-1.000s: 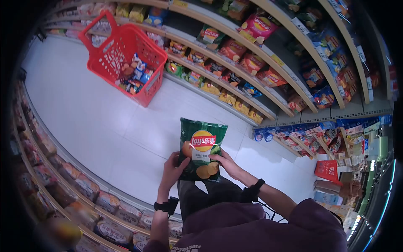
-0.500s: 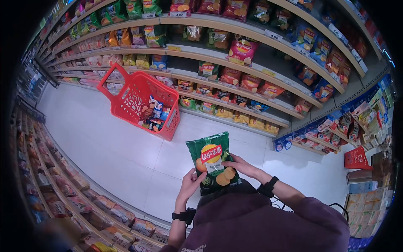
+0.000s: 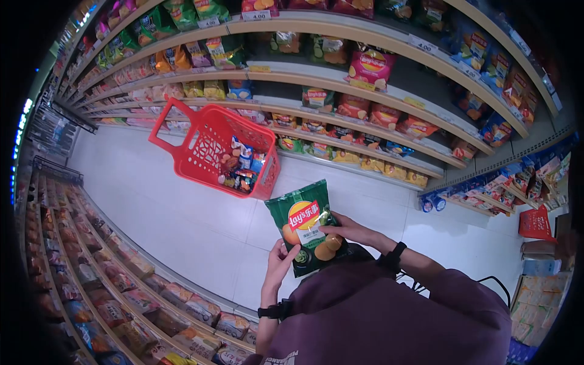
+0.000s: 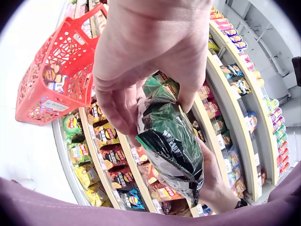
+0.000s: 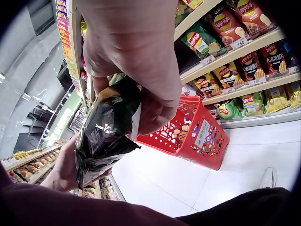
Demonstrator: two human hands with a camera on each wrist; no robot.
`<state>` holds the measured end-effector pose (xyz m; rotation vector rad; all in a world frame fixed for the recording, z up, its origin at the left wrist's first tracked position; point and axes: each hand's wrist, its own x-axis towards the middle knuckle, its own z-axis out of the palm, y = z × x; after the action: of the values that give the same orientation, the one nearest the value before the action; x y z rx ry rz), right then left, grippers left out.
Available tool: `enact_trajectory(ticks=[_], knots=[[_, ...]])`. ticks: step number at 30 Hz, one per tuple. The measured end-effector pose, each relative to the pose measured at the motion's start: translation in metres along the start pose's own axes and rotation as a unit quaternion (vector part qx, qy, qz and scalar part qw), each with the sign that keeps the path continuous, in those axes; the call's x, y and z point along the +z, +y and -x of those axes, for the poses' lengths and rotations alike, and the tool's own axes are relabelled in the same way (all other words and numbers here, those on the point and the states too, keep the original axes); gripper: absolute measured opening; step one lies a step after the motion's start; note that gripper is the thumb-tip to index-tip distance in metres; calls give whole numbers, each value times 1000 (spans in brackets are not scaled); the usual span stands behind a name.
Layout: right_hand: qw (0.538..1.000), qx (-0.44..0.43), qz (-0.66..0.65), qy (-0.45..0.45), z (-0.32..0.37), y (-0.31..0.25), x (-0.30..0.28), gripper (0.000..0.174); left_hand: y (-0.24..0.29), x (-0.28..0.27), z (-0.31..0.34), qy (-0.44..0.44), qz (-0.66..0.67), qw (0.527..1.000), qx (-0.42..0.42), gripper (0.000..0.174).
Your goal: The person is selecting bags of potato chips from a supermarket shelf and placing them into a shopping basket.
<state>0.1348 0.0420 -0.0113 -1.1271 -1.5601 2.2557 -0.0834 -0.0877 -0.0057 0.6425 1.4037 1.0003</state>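
Observation:
Both hands hold a green Lay's potato chip bag (image 3: 306, 226) in front of the body, its printed front facing up toward the head camera. My left hand (image 3: 279, 265) grips the bag's lower left edge, thumb on the front. On the opposite edge, my right hand (image 3: 354, 230) grips it with the thumb lying across the front near the white label. The left wrist view shows the bag's crimped bottom end and dark back (image 4: 171, 136), with the fingers behind it. From the right wrist, the puffed bag (image 5: 106, 129) sits between both hands.
A red shopping basket (image 3: 182, 157) with a raised handle stands on the white floor ahead, several snack packs (image 3: 243, 161) inside. Shelves of chip bags (image 3: 369, 66) curve along the far side. More packaged-food shelves (image 3: 115, 267) run along the left. Another red basket (image 3: 536, 223) is at far right.
The head view has turned, so the basket appears lower and farther right and more of the upper shelves shows. The chip bag stays in both hands and now leans to the left in view.

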Motion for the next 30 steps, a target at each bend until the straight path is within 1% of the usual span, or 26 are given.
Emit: enact_trajectory(ticks=[1,3,6,9,11,13,15,21,24,26,29,30], knots=[[1000,21,1,11,-5,-14,-3,85,12,1,-8,-3,23,1000,15,37],[999,47,-4,5,-20,-38,-15,81,32,-3,-29,3,-6,1000,9,37],[999,32,-2,24,-44,-69,-36,74,57,-3,-68,-7,45,998,42,38],[998,-22,-53,39,-71,-83,-57,69,91,1,-102,-6,31,999,42,40],[996,-9,-72,45,-83,-97,-71,66,100,0,-124,-12,30,997,71,40],[991,3,-123,49,-95,-102,-81,64,112,1,-141,-20,32,994,99,40],[991,-9,-116,73,-102,-110,-84,62,122,2,-149,-19,38,994,98,39],[988,-5,-125,94,-119,-129,-72,55,126,-27,-172,-39,29,995,85,41],[988,-17,-108,112,-139,-129,-61,54,131,-55,-188,-76,12,994,76,43],[983,-16,-140,118,-154,-134,-46,54,134,-76,-198,-81,20,994,68,43],[978,-22,-159,132,-179,-149,-25,54,161,-109,-207,-86,-4,993,75,41],[978,-37,-156,135,-190,-150,-18,54,166,-121,-212,-83,-12,994,70,40]])
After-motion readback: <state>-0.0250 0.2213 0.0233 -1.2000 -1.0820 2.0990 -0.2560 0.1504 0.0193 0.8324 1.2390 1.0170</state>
